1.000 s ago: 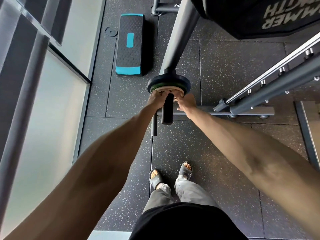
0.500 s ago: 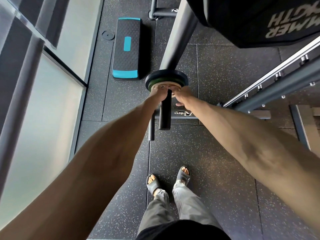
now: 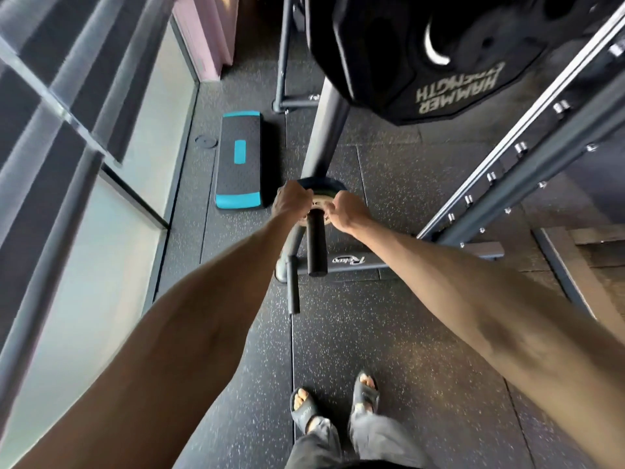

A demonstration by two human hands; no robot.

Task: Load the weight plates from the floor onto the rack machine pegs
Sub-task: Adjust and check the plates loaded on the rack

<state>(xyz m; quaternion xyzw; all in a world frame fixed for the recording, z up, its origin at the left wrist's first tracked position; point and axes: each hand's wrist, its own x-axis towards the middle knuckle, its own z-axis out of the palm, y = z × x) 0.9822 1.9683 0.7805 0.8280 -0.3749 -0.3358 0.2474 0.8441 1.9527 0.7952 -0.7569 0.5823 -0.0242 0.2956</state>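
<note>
plate on the peg

the peg (image 3: 315, 242) runs from the rack post toward the person, its free end nearest the feet. the plate (image 3: 318, 206) sits on it, face toward the camera. the left hand (image 3: 291, 201) and right hand (image 3: 345, 211) grip its opposite edges. speckled rubber floor (image 3: 406, 333); a step (image 3: 240, 160) lies left.

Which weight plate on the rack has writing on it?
The big black plate at the top, lettered HAMMER STRENGTH. The small plates on the low peg, between both hands, show no readable lettering.
</note>
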